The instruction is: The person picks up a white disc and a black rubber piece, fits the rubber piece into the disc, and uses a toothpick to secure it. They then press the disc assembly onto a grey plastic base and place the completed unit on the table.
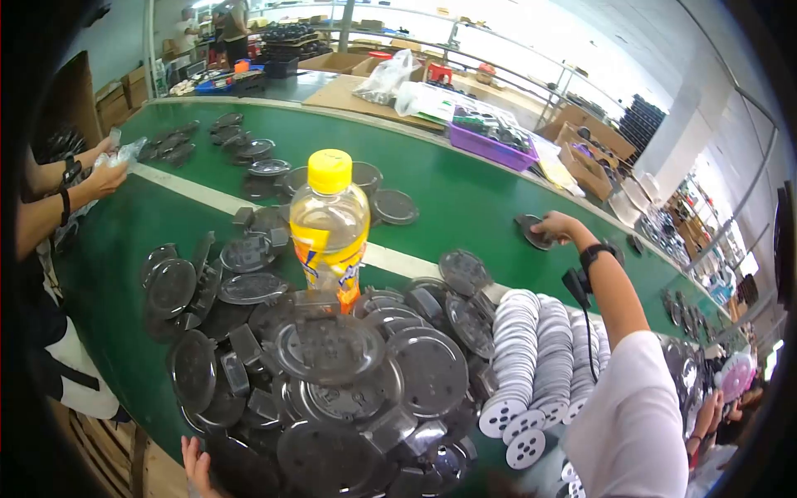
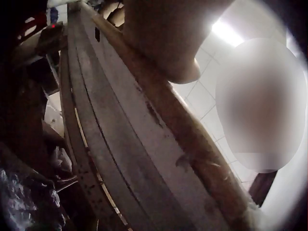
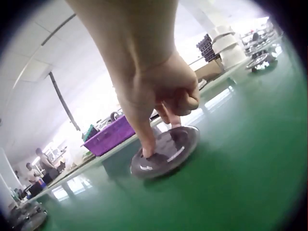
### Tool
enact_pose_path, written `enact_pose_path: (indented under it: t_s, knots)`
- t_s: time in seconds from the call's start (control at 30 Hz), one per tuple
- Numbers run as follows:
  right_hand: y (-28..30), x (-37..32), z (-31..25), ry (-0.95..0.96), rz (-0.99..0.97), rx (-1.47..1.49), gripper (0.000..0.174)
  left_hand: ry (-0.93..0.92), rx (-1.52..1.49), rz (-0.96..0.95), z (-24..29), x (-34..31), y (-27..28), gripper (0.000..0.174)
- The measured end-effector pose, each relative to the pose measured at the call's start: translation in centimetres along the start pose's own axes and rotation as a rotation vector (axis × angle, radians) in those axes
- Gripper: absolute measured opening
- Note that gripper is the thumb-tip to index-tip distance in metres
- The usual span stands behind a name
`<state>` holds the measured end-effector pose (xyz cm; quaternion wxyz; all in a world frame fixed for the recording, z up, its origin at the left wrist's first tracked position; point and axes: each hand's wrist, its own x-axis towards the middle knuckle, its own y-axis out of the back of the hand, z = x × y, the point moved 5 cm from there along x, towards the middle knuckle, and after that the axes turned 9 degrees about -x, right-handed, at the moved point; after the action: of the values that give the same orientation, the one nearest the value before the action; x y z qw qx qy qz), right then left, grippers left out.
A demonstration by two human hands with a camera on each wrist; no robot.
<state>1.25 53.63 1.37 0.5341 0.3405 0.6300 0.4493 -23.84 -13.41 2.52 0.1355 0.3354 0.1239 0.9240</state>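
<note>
My right hand (image 1: pixel 558 227) reaches far out over the green table, thumb and fingers pinching a dark see-through round plastic cover (image 3: pixel 168 153). In the right wrist view the cover is slightly tilted, close over the tabletop. At the lower left of the head view, my left hand (image 1: pixel 197 466) shows only a few relaxed fingers, beside the near edge of a large pile of similar covers (image 1: pixel 328 349); the rest of it is out of frame. Stacks of white discs with holes (image 1: pixel 512 357) lie right of the pile, below my right arm.
A yellow-capped bottle (image 1: pixel 330 224) stands among the covers. Across the green table (image 1: pixel 465 207) runs a pale strip. Behind it sits a purple basket (image 1: pixel 494 143). Another person's hands (image 1: pixel 108 170) hold clear plastic at the left; more people work at the lower right.
</note>
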Motion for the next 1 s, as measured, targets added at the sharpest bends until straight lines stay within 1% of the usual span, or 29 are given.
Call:
enact_pose_path:
  t_s: [0.03, 0.07, 0.13, 0.2, 0.23, 0.3, 0.37, 0.4, 0.43, 0.47, 0.5, 0.53, 0.57, 0.6, 0.63, 0.67, 0.7, 0.73, 0.77, 0.8, 0.83, 0.87, 0.9, 0.93, 0.97, 1.0]
  knots:
    - [0.0, 0.3, 0.8, 0.115, 0.203, 0.165, 0.066, 0.020, -0.046, 0.002, -0.8, -0.2, 0.2, 0.079]
    - [-0.2, 0.4, 0.7, 0.117, 0.186, 0.163, 0.066, 0.029, -0.033, -0.006, -0.9, -0.4, 0.1, 0.079]
    - [0.7, -1.1, 0.6, 0.132, 0.085, 0.043, 0.063, 0.094, -0.142, 0.033, -1.4, -0.5, 0.0, 0.078]
    - [1.4, -1.7, 0.1, 0.216, 0.140, -0.126, 0.055, 0.099, -0.150, 0.023, -1.6, -0.6, -0.1, 0.078]
    - [2.2, -2.6, -0.7, 0.259, 0.001, -0.132, 0.040, 0.096, -0.166, 0.043, -1.7, -0.6, 0.0, 0.078]
    - [4.3, -7.1, -3.8, 0.340, -0.013, 0.151, 0.028, 0.083, -0.139, 0.039, -1.5, -0.5, 0.0, 0.078]
    - [6.1, -10.2, -6.3, 0.481, 0.025, 0.483, 0.025, 0.072, -0.128, 0.013, -1.3, -0.3, -0.3, 0.080]
    - [7.2, -12.1, -7.8, 0.531, 0.053, 0.567, 0.026, 0.079, -0.101, 0.041, -1.0, -0.1, -0.2, 0.080]
    - [7.9, -14.2, -10.0, 0.725, 0.049, 0.640, 0.028, 0.043, 0.010, -0.043, -0.5, 0.2, -0.4, 0.081]
    - [8.8, -17.5, -12.6, 0.910, 0.057, 0.594, 0.030, 0.015, 0.125, -0.129, -0.1, 0.5, -0.4, 0.082]
    - [9.0, -20.3, -14.6, 0.993, 0.004, 0.609, 0.035, 0.035, 0.140, -0.151, 0.2, 0.7, -0.4, 0.083]
    - [8.8, -25.0, -17.8, 1.045, -0.050, 0.637, 0.043, 0.052, 0.146, -0.178, 0.3, 0.7, -0.6, 0.083]
    - [8.3, -27.9, -20.1, 1.097, -0.026, 0.653, 0.047, 0.061, 0.170, -0.159, 0.2, 0.7, -0.4, 0.083]
    - [7.8, -30.9, -22.6, 1.171, 0.005, 0.614, 0.046, 0.046, 0.178, -0.153, 0.1, 0.7, -0.4, 0.084]
    - [7.1, -33.7, -24.7, 1.203, -0.024, 0.597, 0.040, 0.034, 0.184, -0.159, -0.1, 0.7, -0.5, 0.085]
    - [6.0, -35.8, -26.8, 1.140, -0.107, 0.625, 0.054, 0.021, 0.185, -0.168, -0.4, 0.6, -0.6, 0.086]
    - [5.1, -37.5, -28.5, 1.122, -0.128, 0.608, 0.043, 0.002, 0.181, -0.171, -0.6, 0.6, -0.7, 0.087]
    - [4.1, -38.7, -30.7, 1.170, -0.215, 0.635, 0.035, -0.017, 0.176, -0.168, -0.8, 0.5, -0.7, 0.088]
    - [3.4, -40.0, -32.7, 1.201, -0.338, 0.621, 0.032, -0.035, 0.172, -0.155, -0.9, 0.4, -0.7, 0.089]
    - [2.4, -40.2, -34.6, 1.232, -0.264, 0.568, 0.031, -0.051, 0.172, -0.139, -0.9, 0.4, -0.5, 0.090]
    - [1.4, -40.6, -36.6, 1.307, -0.266, 0.547, 0.031, 0.018, 0.145, -0.151, -1.2, 0.2, -0.2, 0.101]
    - [0.4, -41.0, -38.3, 1.284, -0.280, 0.460, 0.033, 0.027, 0.160, -0.131, -1.4, 0.2, 0.1, 0.101]
    - [0.0, -42.0, -40.0, 1.339, -0.232, 0.457, 0.035, 0.095, 0.051, -0.018, -1.8, 0.2, 0.5, 0.102]
    - [-1.4, -42.2, -41.5, 1.331, -0.255, 0.478, 0.034, 0.161, -0.062, 0.092, -2.3, 0.2, 1.0, 0.103]
    - [-2.7, -42.3, -43.0, 1.345, -0.239, 0.444, 0.034, 0.211, -0.119, 0.127, -2.6, 0.3, 1.2, 0.105]
    - [-4.3, -42.3, -43.8, 1.329, -0.351, 0.427, 0.037, 0.206, -0.116, 0.132, -2.4, 0.2, 0.9, 0.105]
